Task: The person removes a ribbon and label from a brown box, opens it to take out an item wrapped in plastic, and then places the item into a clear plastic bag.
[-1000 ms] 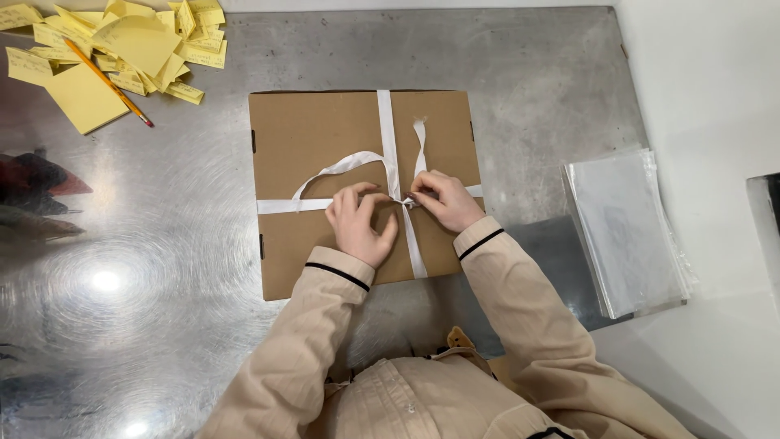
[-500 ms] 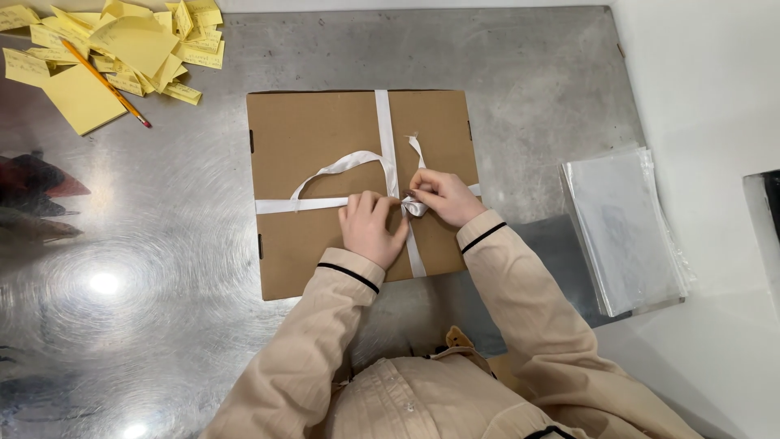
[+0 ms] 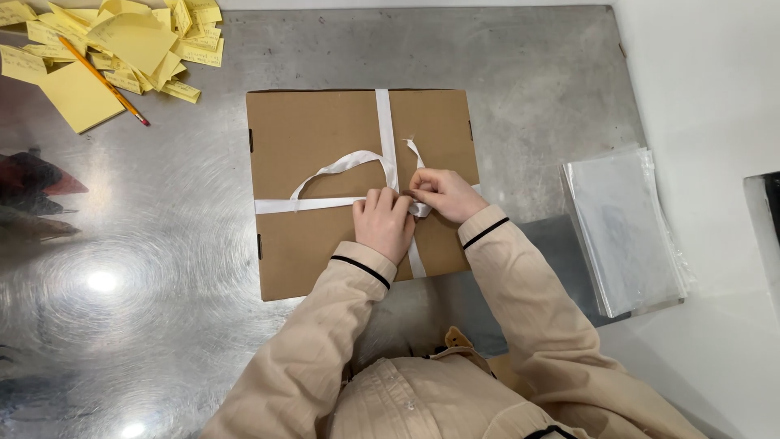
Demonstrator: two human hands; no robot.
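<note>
Seen from above, a flat brown box (image 3: 325,154) lies in the middle of a shiny metal tabletop (image 3: 146,284), wrapped crosswise with white ribbon (image 3: 382,122). Both hands meet where the ribbon crosses. The left hand (image 3: 383,223) presses down on the crossing, fingers curled together on the ribbon. The right hand (image 3: 443,193) pinches the ribbon just beside it, with a short tail sticking up and a loose loop arching to the left. To do this well, the crossing should probably stay pinned flat while the ends are drawn snug. Yellow notes (image 3: 122,41) and a pencil (image 3: 101,79) lie at the far left corner. A stack of clear sleeves (image 3: 626,228) sits at the right, by a white wall (image 3: 707,73).
</note>
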